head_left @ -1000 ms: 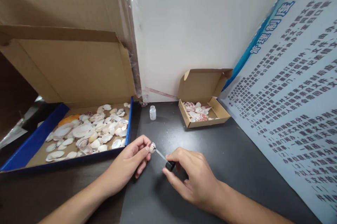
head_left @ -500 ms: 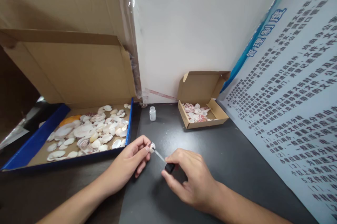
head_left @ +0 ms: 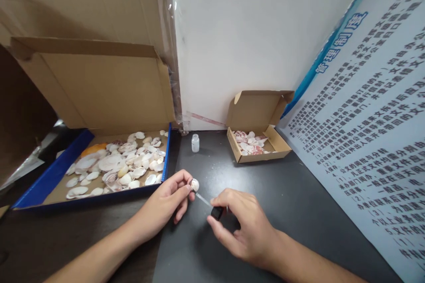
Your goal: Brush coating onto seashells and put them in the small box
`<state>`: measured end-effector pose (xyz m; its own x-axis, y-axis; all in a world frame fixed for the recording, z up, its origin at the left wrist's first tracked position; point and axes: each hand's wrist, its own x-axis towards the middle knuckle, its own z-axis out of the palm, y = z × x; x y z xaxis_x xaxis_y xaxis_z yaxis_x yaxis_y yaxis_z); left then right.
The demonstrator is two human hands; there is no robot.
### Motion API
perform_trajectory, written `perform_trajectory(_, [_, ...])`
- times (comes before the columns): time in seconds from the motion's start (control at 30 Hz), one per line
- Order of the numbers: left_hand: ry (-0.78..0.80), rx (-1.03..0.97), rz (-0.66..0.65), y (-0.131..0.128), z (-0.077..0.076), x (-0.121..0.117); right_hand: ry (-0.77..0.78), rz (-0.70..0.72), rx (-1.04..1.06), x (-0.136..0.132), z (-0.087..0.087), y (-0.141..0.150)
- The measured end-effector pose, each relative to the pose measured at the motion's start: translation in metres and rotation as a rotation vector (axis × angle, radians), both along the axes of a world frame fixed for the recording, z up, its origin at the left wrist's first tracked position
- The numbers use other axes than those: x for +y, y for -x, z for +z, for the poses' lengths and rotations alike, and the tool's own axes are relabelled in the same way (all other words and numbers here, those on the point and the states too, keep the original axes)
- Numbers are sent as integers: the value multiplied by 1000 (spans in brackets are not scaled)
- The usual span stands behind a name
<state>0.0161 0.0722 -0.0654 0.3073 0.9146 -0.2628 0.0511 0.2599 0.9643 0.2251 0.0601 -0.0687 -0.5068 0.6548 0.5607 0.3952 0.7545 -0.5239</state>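
Note:
My left hand [head_left: 166, 207] pinches a small pale seashell [head_left: 194, 184] between thumb and fingertips, just above the dark table [head_left: 265, 194]. My right hand [head_left: 244, 225] grips the black cap of a thin brush applicator [head_left: 215, 211], and its tip touches the shell. A small clear bottle [head_left: 195, 143] without a cap stands farther back near the wall. To the left lies a large blue-edged cardboard box [head_left: 53, 174] holding several white and pinkish shells [head_left: 119, 168].
A small open cardboard box [head_left: 257, 143] with several reddish-patterned shells sits at the back right. A printed notice board [head_left: 372, 132] leans along the right side. A white wall and a tall cardboard sheet wrapped in plastic [head_left: 99, 4] stand behind.
The view has shifted slightly, so everything sits a little to the right. Both hands stay together, with the brush tip still on the shell.

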Motion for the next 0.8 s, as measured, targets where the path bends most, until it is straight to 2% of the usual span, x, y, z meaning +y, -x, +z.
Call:
perform_trajectory(0.13, [2, -1, -5, 1, -1, 0, 26, -52, -26, 0, 1, 0])
perform_trajectory(0.3, [13, 13, -6, 2, -3, 0, -3, 7, 9, 1, 1, -1])
perform_trajectory(0.43, [4, 16, -9, 2, -4, -1, 50, -93, -17, 2, 0, -2])
perform_trajectory(0.6, [19, 1, -5, 2, -2, -1, 21, 17, 16, 2, 1, -2])
perform_trajectory(0.8, [25, -2, -13, 2, -2, -2, 35, -26, 25, 1, 1, -1])
